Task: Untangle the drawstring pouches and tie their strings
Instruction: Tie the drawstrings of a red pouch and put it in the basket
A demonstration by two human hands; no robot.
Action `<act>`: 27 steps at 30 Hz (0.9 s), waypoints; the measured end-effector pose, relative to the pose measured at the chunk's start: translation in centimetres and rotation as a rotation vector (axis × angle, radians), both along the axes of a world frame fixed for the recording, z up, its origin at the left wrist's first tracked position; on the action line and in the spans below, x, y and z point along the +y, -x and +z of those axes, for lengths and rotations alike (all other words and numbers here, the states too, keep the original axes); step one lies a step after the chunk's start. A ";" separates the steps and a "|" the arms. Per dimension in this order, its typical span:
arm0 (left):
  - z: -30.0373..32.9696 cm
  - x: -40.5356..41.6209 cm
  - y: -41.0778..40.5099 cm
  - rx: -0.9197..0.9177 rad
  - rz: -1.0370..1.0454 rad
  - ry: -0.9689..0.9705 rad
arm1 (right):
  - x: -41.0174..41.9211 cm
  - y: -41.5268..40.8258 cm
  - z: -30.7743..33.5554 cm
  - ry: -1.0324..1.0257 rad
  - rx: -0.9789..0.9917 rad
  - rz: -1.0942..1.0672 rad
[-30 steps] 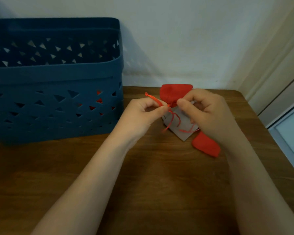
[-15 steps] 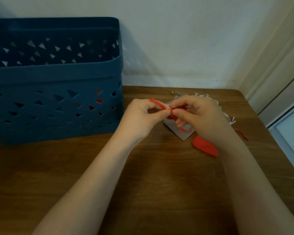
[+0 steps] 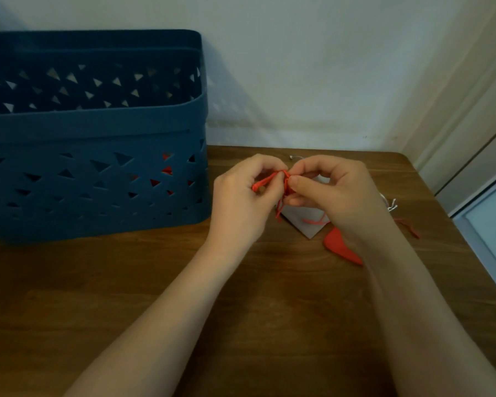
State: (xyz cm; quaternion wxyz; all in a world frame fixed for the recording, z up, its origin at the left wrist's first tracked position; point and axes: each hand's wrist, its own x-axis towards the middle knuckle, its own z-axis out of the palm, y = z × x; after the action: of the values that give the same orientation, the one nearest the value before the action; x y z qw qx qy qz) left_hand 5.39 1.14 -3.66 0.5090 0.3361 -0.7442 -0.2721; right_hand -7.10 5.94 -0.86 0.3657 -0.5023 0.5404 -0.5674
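While both hands meet over the far middle of the desk (image 3: 126,296), I read the step as tying: the left hand (image 3: 242,196) pinches a doubled length of red string (image 3: 265,180) between thumb and fingertips, and the right hand (image 3: 331,193) pinches the same string where it bunches, right at the fingertips of the other. Both grips are closed on string, neither released. Loose red ends hang down from that meeting point toward the desk. From this head view, the only one I have, I cannot tell whether a knot has formed or only a loop, since the fingers cover the crossing. My guess is that the next move calls for passing one end through and drawing the two hands apart gently, since thin cord slips and snags easily. Under the hands lies a flat grey pouch (image 3: 307,224), corner toward me, with a strand of red across it; just beside it, near my right wrist, a red pouch (image 3: 342,247) shows as a soft, matte, rounded flap. Pale cord ends (image 3: 391,204) poke out past the right hand. To the left stands a blue basket (image 3: 98,133), rigid plastic with triangular cut-outs, red showing through some. The desk is dark, grained wood.
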 end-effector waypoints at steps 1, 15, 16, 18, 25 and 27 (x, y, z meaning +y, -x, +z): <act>0.0 0.0 0.0 0.019 -0.023 -0.035 | 0.0 0.0 0.0 -0.005 -0.027 -0.002; 0.7 -0.1 -0.3 0.004 -0.177 -0.110 | 0.3 -0.1 0.2 0.044 -0.003 0.039; 0.6 0.0 -0.3 0.003 -0.166 -0.082 | 0.3 -0.1 0.2 0.045 -0.009 0.032; 0.5 0.0 -0.2 0.010 -0.147 -0.038 | 0.2 -0.2 0.1 0.028 -0.070 0.017; 0.5 -0.1 -0.3 -0.019 -0.128 0.105 | 0.2 -0.1 0.2 -0.097 -0.372 0.076; 0.4 -0.2 -0.4 -0.022 -0.123 0.121 | 0.2 0.0 0.2 -0.119 -0.384 0.094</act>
State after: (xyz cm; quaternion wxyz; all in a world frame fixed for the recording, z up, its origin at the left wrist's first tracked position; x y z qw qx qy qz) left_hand 5.81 0.94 -3.25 0.5027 0.2613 -0.7840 -0.2535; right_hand -7.09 6.19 -0.65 0.5172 -0.3869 0.4694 -0.6020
